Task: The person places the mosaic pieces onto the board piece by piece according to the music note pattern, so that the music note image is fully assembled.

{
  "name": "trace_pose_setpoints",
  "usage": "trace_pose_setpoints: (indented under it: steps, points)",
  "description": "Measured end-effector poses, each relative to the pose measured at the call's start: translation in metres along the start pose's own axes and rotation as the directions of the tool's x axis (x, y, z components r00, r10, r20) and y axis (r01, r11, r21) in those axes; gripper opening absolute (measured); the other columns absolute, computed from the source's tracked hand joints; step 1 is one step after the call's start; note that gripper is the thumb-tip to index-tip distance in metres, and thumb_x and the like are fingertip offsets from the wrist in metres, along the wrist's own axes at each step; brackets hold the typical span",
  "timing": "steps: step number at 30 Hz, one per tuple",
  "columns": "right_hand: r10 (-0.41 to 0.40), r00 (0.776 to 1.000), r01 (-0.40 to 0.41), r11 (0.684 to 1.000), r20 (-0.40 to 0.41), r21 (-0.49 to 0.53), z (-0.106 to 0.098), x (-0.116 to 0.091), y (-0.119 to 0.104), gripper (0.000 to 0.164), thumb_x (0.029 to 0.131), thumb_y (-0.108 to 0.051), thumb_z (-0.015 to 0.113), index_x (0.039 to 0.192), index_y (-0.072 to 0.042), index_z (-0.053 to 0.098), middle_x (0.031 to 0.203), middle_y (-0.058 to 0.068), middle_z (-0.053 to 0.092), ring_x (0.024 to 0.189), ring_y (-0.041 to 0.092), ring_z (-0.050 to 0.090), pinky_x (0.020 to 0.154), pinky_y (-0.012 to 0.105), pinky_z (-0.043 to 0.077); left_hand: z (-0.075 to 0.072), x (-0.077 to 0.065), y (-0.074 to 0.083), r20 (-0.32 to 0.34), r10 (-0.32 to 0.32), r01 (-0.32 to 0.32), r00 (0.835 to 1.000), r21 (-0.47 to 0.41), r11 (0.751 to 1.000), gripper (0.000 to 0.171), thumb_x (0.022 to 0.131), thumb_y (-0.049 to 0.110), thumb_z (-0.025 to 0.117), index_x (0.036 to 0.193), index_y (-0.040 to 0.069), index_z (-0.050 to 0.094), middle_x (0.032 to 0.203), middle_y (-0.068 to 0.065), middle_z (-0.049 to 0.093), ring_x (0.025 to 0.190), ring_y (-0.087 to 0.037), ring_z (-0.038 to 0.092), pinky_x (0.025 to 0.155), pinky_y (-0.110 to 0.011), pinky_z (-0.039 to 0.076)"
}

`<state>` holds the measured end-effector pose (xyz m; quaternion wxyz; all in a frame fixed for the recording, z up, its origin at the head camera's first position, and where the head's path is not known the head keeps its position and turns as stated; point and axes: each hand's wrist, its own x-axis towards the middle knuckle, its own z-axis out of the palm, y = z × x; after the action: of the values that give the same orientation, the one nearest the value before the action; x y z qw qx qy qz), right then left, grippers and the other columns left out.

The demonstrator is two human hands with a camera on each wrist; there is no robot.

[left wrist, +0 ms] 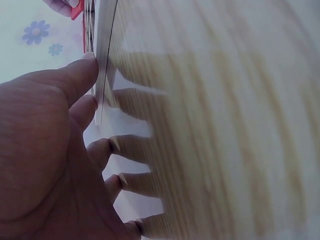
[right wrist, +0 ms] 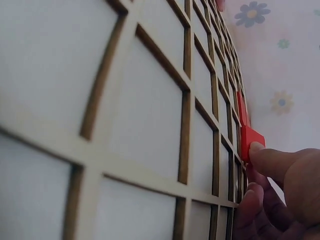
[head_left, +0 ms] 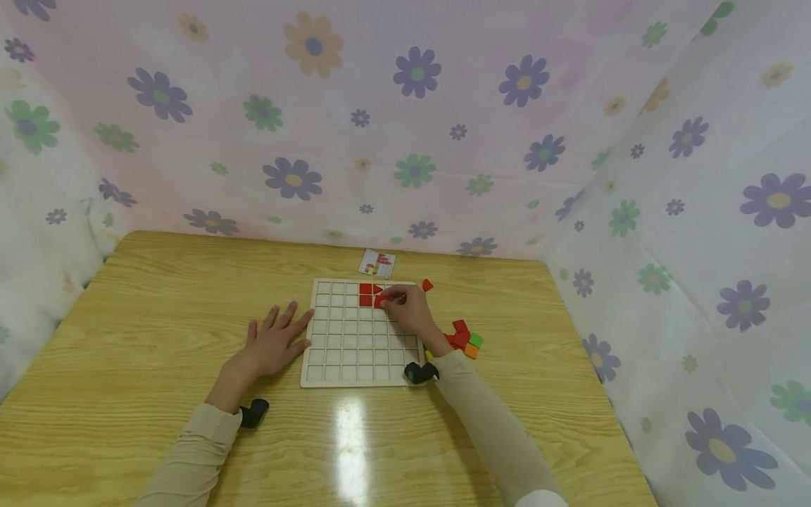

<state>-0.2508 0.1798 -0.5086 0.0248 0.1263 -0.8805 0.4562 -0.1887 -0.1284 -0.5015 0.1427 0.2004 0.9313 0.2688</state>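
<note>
At the far rows of the grid board point(head_left: 350, 340), right hand point(head_left: 410, 310) has a red piece point(right wrist: 252, 141) clamped between thumb and curled fingers, probably a fingertip hold so it can be fine-aligned to a cell. Piece is just right of the two red squares point(head_left: 365, 301), nearer the person than a red triangle point(head_left: 377, 289). Right wrist view shows it standing proud of the lattice; can't tell if any edge is seated. Left hand point(head_left: 272, 346) holds nothing: fingers spread apart, palm down over the table point(head_left: 127, 338), thumb and index tip at the board's left edge, other fingertips on the wood. Reads as a brace, so pushing on the right doesn't skate the board. Raised slats wall every cell, likely to stop pieces sliding. Printed card point(head_left: 377, 263) lies just beyond the far edge, uncovered by either hand, presumably for quick glances; print too small to make out. Loose pile point(head_left: 461, 336) of reds plus a green tile point(head_left: 476, 340) and an orange tile point(head_left: 472, 351) is right of the board, short reach for that hand. Lone red wedge point(head_left: 427, 284) is off the board, near its far right corner.
</note>
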Motion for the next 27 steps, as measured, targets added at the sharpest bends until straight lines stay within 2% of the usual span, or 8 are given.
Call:
trace_pose_setpoints:
  steps: [12,19,27]
  points:
    - [0.03,0.999,-0.03,1.0,0.037,-0.003,-0.0026,0.0059,0.0027,0.011,0.095,-0.006,0.072,0.103,0.0,0.077,0.104,0.015,0.073,0.084,0.023,0.064,0.073,0.028,0.051,0.0001,-0.0015,-0.0013,0.004,0.005,-0.005,1.0,-0.009,1.0,0.063,0.108,0.037,0.049,0.162,0.012,0.028,0.168,-0.025,0.008,0.152,-0.055,-0.002,0.111,-0.08,-0.004]
    - [0.057,0.997,-0.058,0.998,0.052,0.024,-0.0039,0.0054,0.0051,0.014,0.094,-0.007,0.073,0.106,-0.001,0.079,0.111,0.016,0.075,0.073,0.016,0.056,0.068,0.026,0.046,0.0014,-0.0015,-0.004,0.021,0.0,0.0,1.0,-0.009,1.0,0.064,0.109,0.038,0.046,0.163,0.012,0.025,0.169,-0.024,0.005,0.152,-0.053,-0.005,0.112,-0.078,-0.006]
    - [0.049,0.997,-0.053,0.997,0.067,0.05,-0.0056,0.0055,0.0081,0.016,0.096,-0.007,0.072,0.109,-0.001,0.079,0.111,0.015,0.074,0.074,0.013,0.057,0.065,0.024,0.044,-0.0009,-0.0018,0.0001,0.01,-0.002,0.002,1.0,0.012,1.0,0.063,0.109,0.038,0.048,0.162,0.012,0.028,0.168,-0.025,0.008,0.152,-0.055,-0.001,0.111,-0.08,-0.002]
